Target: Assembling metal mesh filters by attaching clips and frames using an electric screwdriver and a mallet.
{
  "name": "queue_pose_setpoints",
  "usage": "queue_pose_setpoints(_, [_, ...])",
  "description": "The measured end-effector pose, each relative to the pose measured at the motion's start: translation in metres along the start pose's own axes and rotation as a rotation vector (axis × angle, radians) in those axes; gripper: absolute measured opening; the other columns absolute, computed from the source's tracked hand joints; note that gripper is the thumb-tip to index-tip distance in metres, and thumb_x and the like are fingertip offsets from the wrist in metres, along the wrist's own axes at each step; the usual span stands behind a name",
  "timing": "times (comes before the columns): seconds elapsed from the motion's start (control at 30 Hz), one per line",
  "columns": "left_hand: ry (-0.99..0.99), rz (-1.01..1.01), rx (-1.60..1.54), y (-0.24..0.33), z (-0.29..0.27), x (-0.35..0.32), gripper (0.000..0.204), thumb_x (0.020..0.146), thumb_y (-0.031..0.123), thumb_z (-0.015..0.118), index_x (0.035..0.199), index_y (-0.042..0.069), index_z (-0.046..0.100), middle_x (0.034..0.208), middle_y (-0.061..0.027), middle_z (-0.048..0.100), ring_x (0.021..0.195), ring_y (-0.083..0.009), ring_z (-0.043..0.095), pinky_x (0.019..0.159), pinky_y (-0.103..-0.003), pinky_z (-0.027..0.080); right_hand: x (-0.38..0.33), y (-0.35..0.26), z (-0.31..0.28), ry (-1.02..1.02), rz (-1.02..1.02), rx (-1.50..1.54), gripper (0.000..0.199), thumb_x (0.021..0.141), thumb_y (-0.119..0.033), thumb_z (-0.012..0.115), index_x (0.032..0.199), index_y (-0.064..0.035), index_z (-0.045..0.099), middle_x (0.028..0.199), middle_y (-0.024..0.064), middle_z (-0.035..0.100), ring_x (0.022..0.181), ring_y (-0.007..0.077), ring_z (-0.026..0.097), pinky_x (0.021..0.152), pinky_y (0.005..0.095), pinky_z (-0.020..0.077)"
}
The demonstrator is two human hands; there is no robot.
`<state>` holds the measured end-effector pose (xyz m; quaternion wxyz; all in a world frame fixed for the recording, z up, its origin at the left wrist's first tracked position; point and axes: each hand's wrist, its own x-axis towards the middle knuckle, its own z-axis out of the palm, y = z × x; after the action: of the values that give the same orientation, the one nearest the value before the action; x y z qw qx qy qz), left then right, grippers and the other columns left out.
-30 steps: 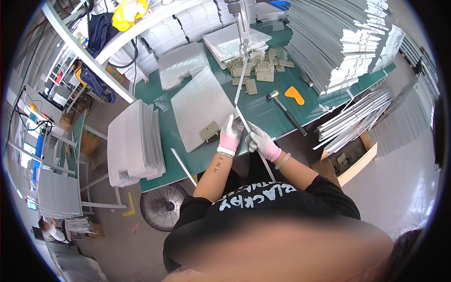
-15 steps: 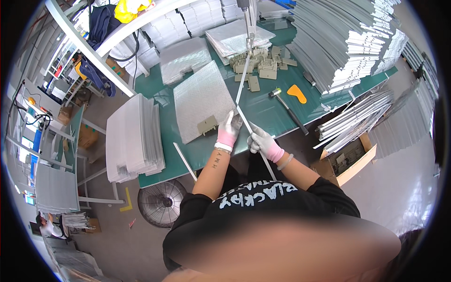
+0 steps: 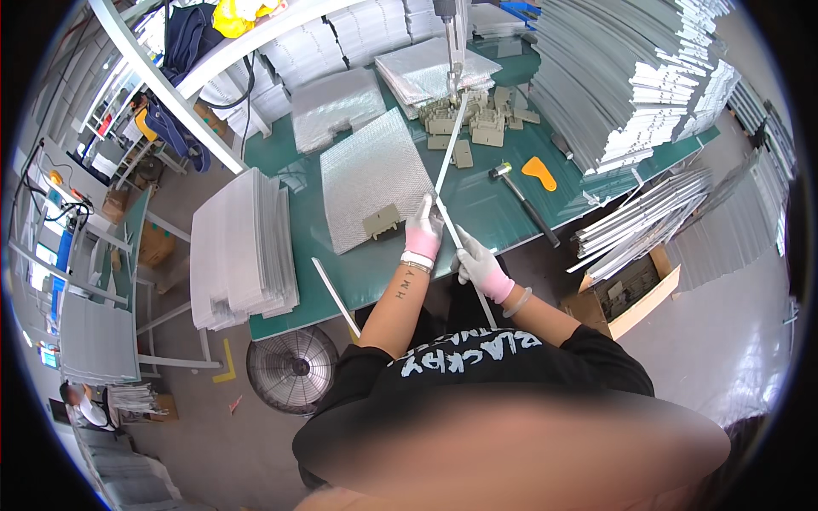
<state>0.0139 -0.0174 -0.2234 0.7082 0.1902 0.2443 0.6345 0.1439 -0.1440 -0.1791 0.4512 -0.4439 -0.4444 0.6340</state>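
Observation:
A long, narrow white strip point(image 3: 449, 162) runs from the heap of beige plastic parts down toward my body. My right hand point(image 3: 482, 266), in a white and pink glove, is closed around its lower part. Higher up, my left hand point(image 3: 423, 230), gloved alike, grips the strip from the left side, its fingers partly hidden. Left of that hand lies a silvery bubble-textured sheet point(image 3: 371, 170) on the green table point(image 3: 298, 298). One beige plastic part point(image 3: 382, 221) rests on the sheet's near edge. Several more beige parts point(image 3: 487, 130) are heaped beyond my hands.
A hammer point(image 3: 530, 209) and an orange-yellow scraper point(image 3: 538, 173) lie at the right. Tall panel stacks point(image 3: 605, 77) rise behind them; another stack point(image 3: 239, 247) stands left. Another strip point(image 3: 335, 295) overhangs the front edge. A floor fan point(image 3: 298, 366) and a cardboard box point(image 3: 643, 302) stand below.
Both hands keep hold of the strip, whose far end has swung slightly right. My left hand has shifted a little to the right. The bubble-textured sheet and its beige part appear slightly moved.

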Motion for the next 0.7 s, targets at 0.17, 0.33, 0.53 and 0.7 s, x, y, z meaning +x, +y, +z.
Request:
queue_pose_setpoints(0.17, [0.014, -0.080, 0.004, 0.001, 0.011, -0.010, 0.020, 0.098, 0.016, 0.062, 0.108, -0.001, 0.063, 0.102, -0.0086, 0.064, 0.095, -0.0203, 0.063, 0.086, -0.033, 0.052, 0.017, -0.019, -0.009, -0.043, -0.034, -0.035, 0.058, 0.102, -0.009, 0.041, 0.157, -0.0076, 0.024, 0.076, 0.0059, 0.059, 0.047, 0.0088, 0.049, 0.048, 0.0247, 0.0490])
queue_pose_setpoints(0.33, [-0.105, 0.092, 0.628, 0.010, 0.027, -0.040, 0.020, 0.099, 0.019, 0.061, 0.110, 0.001, 0.062, 0.102, -0.0081, 0.064, 0.087, -0.0205, 0.065, 0.074, -0.030, 0.054, 0.072, -0.052, -0.017, -0.112, -0.037, -0.255, 0.049, 0.101, -0.016, 0.042, 0.149, -0.0057, 0.040, 0.079, 0.0066, 0.065, 0.048, 0.0107, 0.056, 0.046, 0.0267, 0.0503])
queue_pose_setpoints(0.53, [-0.031, -0.079, -0.094, 0.012, 0.017, -0.057, 0.030, 0.103, 0.029, 0.055, 0.124, 0.008, 0.054, 0.121, -0.0057, 0.058, 0.110, -0.0198, 0.058, 0.094, -0.038, 0.048, 0.150, -0.050, -0.007, -0.205, -0.034, -0.497, 0.041, 0.099, -0.033, 0.057, 0.125, -0.0010, 0.060, 0.094, 0.0039, 0.067, 0.070, 0.0106, 0.061, 0.065, 0.0290, 0.0535])
queue_pose_setpoints(0.7, [-0.157, -0.048, 0.467, 0.074, 0.017, -0.132, 0.041, 0.103, 0.032, 0.050, 0.132, 0.003, 0.053, 0.136, -0.0146, 0.053, 0.127, -0.0300, 0.049, 0.109, -0.044, 0.037, 0.151, -0.039, -0.024, -0.188, 0.127, -0.403, 0.025, 0.095, -0.028, 0.064, 0.102, -0.0040, 0.061, 0.086, 0.0011, 0.060, 0.067, 0.0103, 0.058, 0.060, 0.0320, 0.0518])
